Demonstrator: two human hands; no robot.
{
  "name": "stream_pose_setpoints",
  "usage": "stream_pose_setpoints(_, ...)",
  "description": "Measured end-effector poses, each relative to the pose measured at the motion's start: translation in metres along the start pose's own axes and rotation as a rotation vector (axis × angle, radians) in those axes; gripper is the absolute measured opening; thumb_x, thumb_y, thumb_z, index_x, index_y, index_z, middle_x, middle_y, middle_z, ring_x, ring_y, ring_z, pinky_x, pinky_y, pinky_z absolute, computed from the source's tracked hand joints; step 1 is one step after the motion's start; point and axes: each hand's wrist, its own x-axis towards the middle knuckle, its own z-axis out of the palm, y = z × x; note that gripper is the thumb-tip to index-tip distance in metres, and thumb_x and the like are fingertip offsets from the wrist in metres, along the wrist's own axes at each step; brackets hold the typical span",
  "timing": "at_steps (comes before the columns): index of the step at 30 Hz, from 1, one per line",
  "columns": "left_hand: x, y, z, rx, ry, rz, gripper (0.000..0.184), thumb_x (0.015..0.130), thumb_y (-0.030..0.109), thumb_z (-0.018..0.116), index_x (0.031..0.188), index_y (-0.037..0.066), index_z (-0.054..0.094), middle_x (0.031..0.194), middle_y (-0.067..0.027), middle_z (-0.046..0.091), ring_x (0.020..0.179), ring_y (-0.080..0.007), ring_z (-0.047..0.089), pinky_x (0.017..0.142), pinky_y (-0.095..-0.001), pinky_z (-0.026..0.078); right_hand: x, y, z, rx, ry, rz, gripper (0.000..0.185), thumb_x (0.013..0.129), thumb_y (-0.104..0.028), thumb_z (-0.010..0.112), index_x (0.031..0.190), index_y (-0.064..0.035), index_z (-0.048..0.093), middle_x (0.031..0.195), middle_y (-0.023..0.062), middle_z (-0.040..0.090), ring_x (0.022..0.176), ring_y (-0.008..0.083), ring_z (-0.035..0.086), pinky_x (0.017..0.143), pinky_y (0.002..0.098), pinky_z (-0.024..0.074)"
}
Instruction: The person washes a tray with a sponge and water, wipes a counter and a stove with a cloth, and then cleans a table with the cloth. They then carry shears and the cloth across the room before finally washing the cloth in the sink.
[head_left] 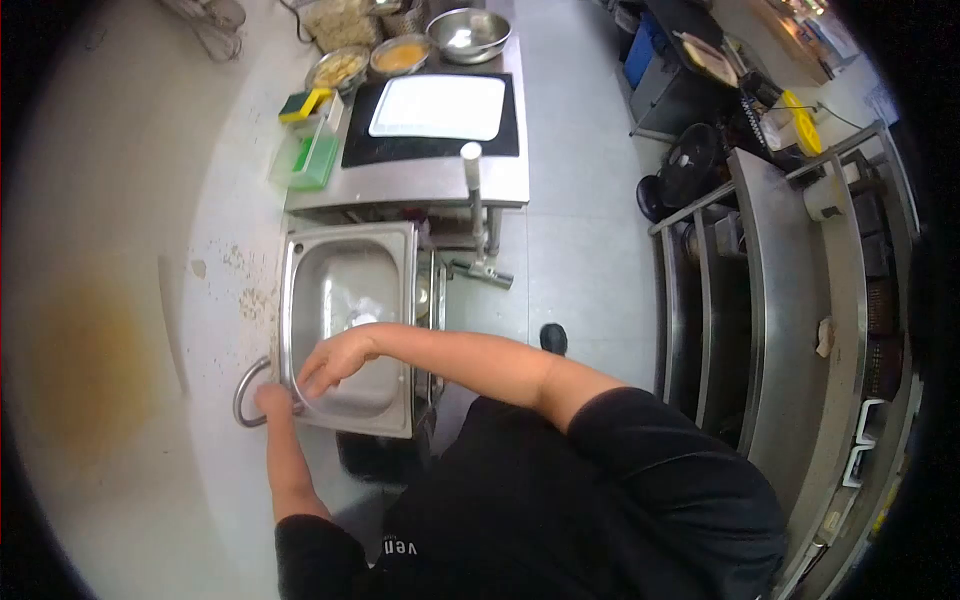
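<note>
A steel sink [365,270] lies in front of me, against the wall. My right hand [338,360] reaches over the sink's lower left part, fingers apart and bent down, with nothing visible in it. Beside the sink's left edge, my left hand [273,399] is at the base of the curved metal faucet [240,392]. The left hand's fingers are blurred, and their grip cannot be made out. A bright wet patch shows on the sink's bottom.
Beyond the sink, a steel counter [430,182] holds a white tray [440,106], a steel bowl [468,35], food bowls [400,55] and a green container [315,165] with a sponge [306,105]. Metal shelving [780,300] runs along the right.
</note>
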Motion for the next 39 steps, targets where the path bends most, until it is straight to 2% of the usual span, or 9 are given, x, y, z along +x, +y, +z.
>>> stream_pose_setpoints(3, -0.029, 0.028, -0.055, -0.075, -0.093, -0.047, 0.031, 0.077, 0.039, 0.061, 0.095, 0.016, 0.071, 0.101, -0.0088, 0.065, 0.097, -0.0258, 0.060, 0.080, -0.0429, 0.046, -0.042, -0.020, -0.010, 0.693, -0.201, 0.077, 0.073, 0.079, -0.043, 0.068, 0.136, -0.0028, 0.043, 0.136, 0.0187, 0.047, 0.126, 0.0337, 0.045, 0.101, 0.0451, 0.0376)
stream_pose_setpoints(6, -0.049, 0.072, -0.052, -0.150, 0.080, -0.016, 0.035, 0.078, 0.037, 0.062, 0.105, 0.015, 0.067, 0.117, -0.0104, 0.059, 0.110, -0.0271, 0.054, 0.082, -0.0470, 0.044, -0.044, 0.053, 0.015, -1.161, 0.490, 0.519, 0.070, 0.079, -0.036, 0.068, 0.139, -0.0142, 0.040, 0.148, 0.0263, 0.022, 0.136, 0.0503, 0.013, 0.105, 0.0643, 0.0217)
stream_pose_setpoints(9, -0.082, 0.131, -0.092, -0.545, 0.231, -0.041, 0.051, 0.078, 0.034, 0.066, 0.123, 0.013, 0.055, 0.133, -0.0135, 0.046, 0.125, -0.0311, 0.041, 0.090, -0.0542, 0.040, -0.101, 0.053, -0.007, -0.494, 0.506, 0.365, 0.069, 0.079, -0.032, 0.068, 0.140, -0.0167, 0.039, 0.147, 0.0266, 0.023, 0.136, 0.0505, 0.015, 0.106, 0.0622, 0.0215)
stream_pose_setpoints(13, -0.124, 0.198, -0.135, -0.685, 0.299, -0.179, 0.070, 0.077, 0.029, 0.069, 0.139, 0.015, 0.037, 0.142, -0.0178, 0.031, 0.134, -0.0359, 0.025, 0.100, -0.0618, 0.030, -0.173, 0.061, -0.031, -0.664, 0.477, 0.339, 0.067, 0.080, -0.026, 0.066, 0.140, -0.0150, 0.039, 0.148, 0.0224, 0.025, 0.137, 0.0464, 0.017, 0.107, 0.0604, 0.0235)
stream_pose_setpoints(17, -0.164, 0.265, -0.222, -0.762, 0.458, -0.180, 0.070, 0.077, 0.024, 0.070, 0.138, 0.013, 0.037, 0.144, -0.0199, 0.025, 0.134, -0.0390, 0.025, 0.096, -0.0669, 0.029, -0.270, 0.061, -0.056, -0.522, 0.309, 0.428, 0.065, 0.080, -0.034, 0.065, 0.137, -0.0119, 0.042, 0.138, 0.0204, 0.042, 0.129, 0.0388, 0.038, 0.101, 0.0530, 0.0357)
stream_pose_setpoints(21, -0.188, 0.337, -0.301, -0.816, 0.731, -0.054, 0.069, 0.079, 0.023, 0.066, 0.139, 0.009, 0.036, 0.144, -0.0224, 0.027, 0.132, -0.0436, 0.025, 0.100, -0.0634, 0.025, -0.380, 0.085, -0.083, -0.369, 0.081, 0.351, 0.059, 0.084, -0.040, 0.062, 0.131, -0.0080, 0.050, 0.115, 0.0190, 0.062, 0.109, 0.0331, 0.057, 0.094, 0.0379, 0.0439)
stream_pose_setpoints(27, -0.205, 0.448, -0.450, -1.086, 0.973, 0.271, 0.061, 0.081, 0.021, 0.065, 0.136, 0.010, 0.042, 0.145, -0.0212, 0.026, 0.134, -0.0445, 0.023, 0.104, -0.0637, 0.019, -0.490, 0.091, -0.142, -0.367, -0.009, 0.453, 0.057, 0.086, -0.042, 0.060, 0.129, -0.0058, 0.051, 0.122, 0.0188, 0.058, 0.110, 0.0325, 0.057, 0.093, 0.0384, 0.0447)
stream_pose_setpoints(29, -0.203, 0.471, -0.498, -1.057, 0.990, 0.372, 0.057, 0.083, 0.019, 0.064, 0.134, 0.006, 0.042, 0.144, -0.0229, 0.027, 0.132, -0.0433, 0.025, 0.106, -0.0538, 0.022, -0.501, 0.113, -0.172, -0.312, 0.071, 0.416, 0.056, 0.086, -0.042, 0.060, 0.128, -0.0052, 0.052, 0.121, 0.0185, 0.059, 0.110, 0.0323, 0.057, 0.093, 0.0382, 0.0447)
stream_pose_setpoints(39, -0.044, 0.620, -0.600, -1.038, 0.841, 0.798, 0.058, 0.076, 0.011, 0.069, 0.130, 0.007, 0.046, 0.140, -0.0241, 0.031, 0.129, -0.0431, 0.030, 0.106, -0.0507, 0.024, -0.663, 0.308, -0.287, -0.159, 0.763, 0.707, 0.047, 0.085, -0.038, 0.060, 0.119, -0.0051, 0.060, 0.116, 0.0186, 0.061, 0.110, 0.0348, 0.056, 0.094, 0.0421, 0.0440)
